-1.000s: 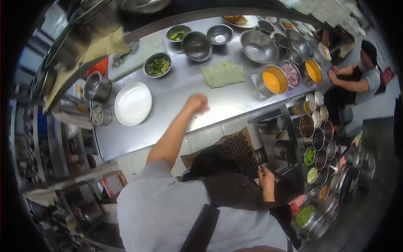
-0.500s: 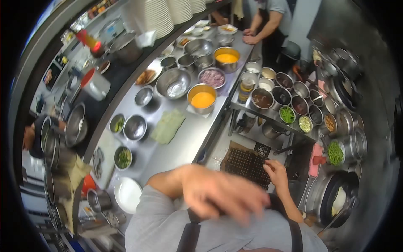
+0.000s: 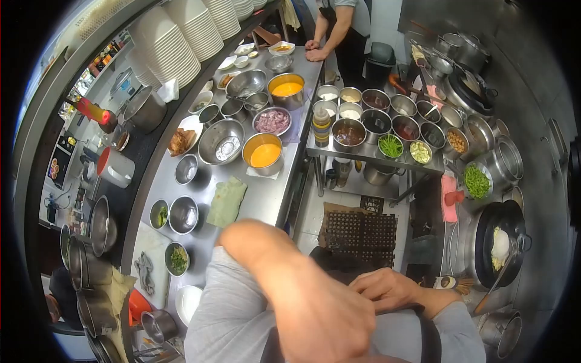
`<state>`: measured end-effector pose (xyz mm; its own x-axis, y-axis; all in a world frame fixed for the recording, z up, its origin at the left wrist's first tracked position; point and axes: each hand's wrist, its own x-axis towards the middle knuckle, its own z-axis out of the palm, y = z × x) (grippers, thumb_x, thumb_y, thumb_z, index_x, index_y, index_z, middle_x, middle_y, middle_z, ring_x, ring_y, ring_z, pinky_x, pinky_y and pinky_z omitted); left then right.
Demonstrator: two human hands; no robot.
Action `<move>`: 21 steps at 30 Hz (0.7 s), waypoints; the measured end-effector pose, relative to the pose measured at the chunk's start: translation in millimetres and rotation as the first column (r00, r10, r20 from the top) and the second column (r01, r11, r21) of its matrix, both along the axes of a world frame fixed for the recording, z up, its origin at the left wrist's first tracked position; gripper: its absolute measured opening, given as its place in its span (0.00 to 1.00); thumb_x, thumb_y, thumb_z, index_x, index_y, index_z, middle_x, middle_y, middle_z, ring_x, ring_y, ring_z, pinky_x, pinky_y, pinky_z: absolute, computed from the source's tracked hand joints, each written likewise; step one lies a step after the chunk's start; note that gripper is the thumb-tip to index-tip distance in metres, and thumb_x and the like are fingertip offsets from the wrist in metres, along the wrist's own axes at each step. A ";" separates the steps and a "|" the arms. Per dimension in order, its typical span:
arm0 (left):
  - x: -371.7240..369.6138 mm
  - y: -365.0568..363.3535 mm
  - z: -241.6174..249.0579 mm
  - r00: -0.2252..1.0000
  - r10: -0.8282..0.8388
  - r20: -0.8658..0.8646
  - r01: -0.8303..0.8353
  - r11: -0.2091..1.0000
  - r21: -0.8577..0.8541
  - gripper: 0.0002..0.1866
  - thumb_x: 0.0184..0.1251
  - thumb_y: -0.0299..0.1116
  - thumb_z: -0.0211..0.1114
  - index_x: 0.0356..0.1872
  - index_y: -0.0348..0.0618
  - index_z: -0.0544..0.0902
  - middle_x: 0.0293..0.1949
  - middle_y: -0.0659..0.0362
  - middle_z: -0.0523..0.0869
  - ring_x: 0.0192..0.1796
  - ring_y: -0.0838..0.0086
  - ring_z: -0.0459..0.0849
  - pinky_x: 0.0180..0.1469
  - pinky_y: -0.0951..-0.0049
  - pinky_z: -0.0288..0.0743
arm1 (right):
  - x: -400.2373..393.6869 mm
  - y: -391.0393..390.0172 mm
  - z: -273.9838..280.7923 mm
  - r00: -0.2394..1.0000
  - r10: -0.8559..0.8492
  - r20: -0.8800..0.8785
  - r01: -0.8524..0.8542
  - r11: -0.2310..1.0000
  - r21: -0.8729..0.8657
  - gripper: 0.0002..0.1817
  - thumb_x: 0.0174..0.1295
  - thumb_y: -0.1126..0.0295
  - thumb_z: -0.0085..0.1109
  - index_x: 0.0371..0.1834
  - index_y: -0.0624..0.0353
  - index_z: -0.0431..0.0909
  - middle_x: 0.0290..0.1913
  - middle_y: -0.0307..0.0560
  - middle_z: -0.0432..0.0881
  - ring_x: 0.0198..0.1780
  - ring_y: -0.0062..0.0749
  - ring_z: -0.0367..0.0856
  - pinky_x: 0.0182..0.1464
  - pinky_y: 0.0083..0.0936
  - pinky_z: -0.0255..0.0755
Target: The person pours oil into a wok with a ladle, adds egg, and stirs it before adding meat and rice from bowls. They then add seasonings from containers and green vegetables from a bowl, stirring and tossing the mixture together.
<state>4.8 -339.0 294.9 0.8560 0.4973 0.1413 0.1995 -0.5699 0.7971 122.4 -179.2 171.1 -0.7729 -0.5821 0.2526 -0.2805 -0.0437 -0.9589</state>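
My left hand (image 3: 330, 317) is bent across my chest, close to the camera, with its back showing and its fingers hidden underneath. To its right, my right hand (image 3: 384, 289) has curled, closed fingers at the top of my dark apron; what they hold, if anything, is hidden. The two hands are side by side over my grey shirt (image 3: 227, 314). A dark perforated mat (image 3: 360, 233) lies on the floor beyond them.
On the left, a steel counter (image 3: 203, 242) bears bowls, orange liquid in pots (image 3: 263, 152) and a green cloth (image 3: 227, 201). Ahead, a steel stand (image 3: 375, 158) carries ingredient containers. A wok (image 3: 499, 242) is at the right. Another person's hands (image 3: 316, 51) rest at the counter's far end.
My right hand has come back from over the floor mat to my chest. My left hand has moved lower and turned down beside it. The camera view has shifted.
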 end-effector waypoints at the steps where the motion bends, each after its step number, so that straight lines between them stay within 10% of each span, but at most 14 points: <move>1: 6.4 -7.0 2.2 0.987 0.159 -0.038 -0.157 0.987 0.045 0.13 0.64 0.29 0.57 0.20 0.34 0.74 0.23 0.45 0.79 0.31 0.49 0.79 0.30 0.55 0.72 | 0.4 -1.1 -2.6 1.000 0.005 0.003 -0.005 1.000 -0.003 0.10 0.55 0.73 0.66 0.38 0.67 0.83 0.44 0.52 0.83 0.46 0.42 0.82 0.48 0.30 0.75; 21: 64.6 -0.5 -21.8 0.961 0.237 0.141 -0.254 0.960 0.121 0.12 0.63 0.30 0.58 0.21 0.34 0.74 0.23 0.44 0.79 0.31 0.49 0.80 0.30 0.55 0.72 | 23.1 0.4 -13.0 0.923 -0.190 0.336 0.169 0.981 0.092 0.10 0.56 0.79 0.61 0.41 0.70 0.82 0.40 0.55 0.85 0.42 0.42 0.85 0.44 0.27 0.76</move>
<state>69.4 -339.5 273.1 0.6816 0.6582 0.3196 0.2517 -0.6211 0.7422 145.5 -178.7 158.1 -0.8990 -0.4312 -0.0761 0.0666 0.0372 -0.9971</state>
